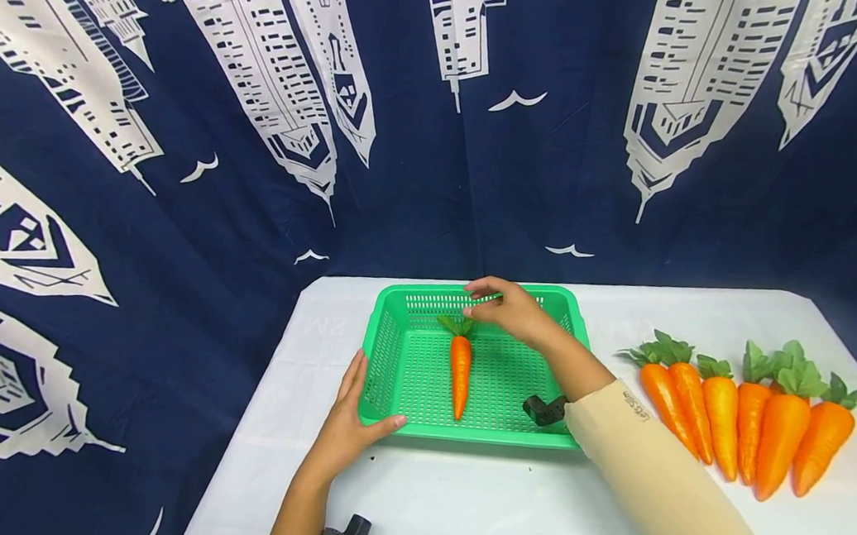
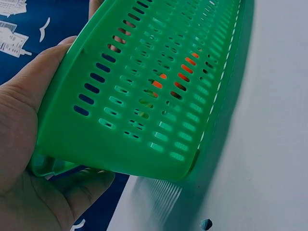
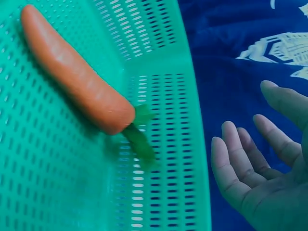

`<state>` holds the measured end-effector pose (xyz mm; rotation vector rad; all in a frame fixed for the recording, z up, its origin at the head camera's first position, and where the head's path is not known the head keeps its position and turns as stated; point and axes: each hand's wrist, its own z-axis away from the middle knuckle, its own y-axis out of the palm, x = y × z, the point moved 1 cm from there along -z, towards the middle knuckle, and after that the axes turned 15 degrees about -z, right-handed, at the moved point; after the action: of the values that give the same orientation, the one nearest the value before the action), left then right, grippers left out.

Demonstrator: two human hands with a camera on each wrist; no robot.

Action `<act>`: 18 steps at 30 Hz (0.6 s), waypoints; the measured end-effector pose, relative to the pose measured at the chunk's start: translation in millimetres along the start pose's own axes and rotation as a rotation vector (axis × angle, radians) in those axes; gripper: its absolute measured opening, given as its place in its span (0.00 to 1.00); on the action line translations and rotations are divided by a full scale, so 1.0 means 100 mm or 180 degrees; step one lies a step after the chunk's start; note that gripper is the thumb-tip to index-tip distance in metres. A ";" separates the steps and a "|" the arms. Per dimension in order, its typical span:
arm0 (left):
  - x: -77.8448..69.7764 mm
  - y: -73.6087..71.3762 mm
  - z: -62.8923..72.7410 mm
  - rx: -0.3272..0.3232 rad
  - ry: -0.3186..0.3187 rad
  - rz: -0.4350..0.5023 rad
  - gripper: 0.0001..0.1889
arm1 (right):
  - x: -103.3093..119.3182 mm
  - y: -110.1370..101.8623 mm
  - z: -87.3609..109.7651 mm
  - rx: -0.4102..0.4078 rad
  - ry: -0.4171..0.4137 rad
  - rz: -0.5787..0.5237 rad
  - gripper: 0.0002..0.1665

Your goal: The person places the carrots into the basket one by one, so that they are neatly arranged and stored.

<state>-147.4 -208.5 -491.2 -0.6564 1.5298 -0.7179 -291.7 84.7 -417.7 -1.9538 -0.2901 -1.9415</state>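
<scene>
Your left hand (image 1: pixel 345 429) grips the green basket's (image 1: pixel 476 435) lower-left corner, thumb and fingers bracketing it. One carrot (image 1: pixel 459 377) lies inside, centre frame (placement looks done). Right hand (image 1: pixel 512 312) above, fingers loosely spread, holding nothing. Next likely: reach the carrot row (image 1: pixel 720 420), frame right.

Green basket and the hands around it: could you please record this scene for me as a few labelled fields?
Container: green basket on a white table
Contents: one orange carrot, leafy end toward the far side
Beside it: row of carrots, to the right; exact count unclear from overlap
Left hand: holds the basket's near left corner
Right hand: near the basket's far rim, holding nothing
</scene>
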 end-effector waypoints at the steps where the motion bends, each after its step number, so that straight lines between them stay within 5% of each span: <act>1: 0.00 0.00 0.00 0.0000 0.0005 0.0002 0.62 | 0.03 -0.02 0.02 -0.0010 -0.0004 -0.0007 0.26; 18: 0.00 -0.01 0.00 0.0017 0.0008 -0.0022 0.63 | 0.31 -0.49 0.51 -0.0166 -0.0181 0.0106 0.30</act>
<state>-147.0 -208.9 -490.4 -0.6573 1.5282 -0.7283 -263.2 146.6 -380.6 -2.0366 -0.2228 -1.8931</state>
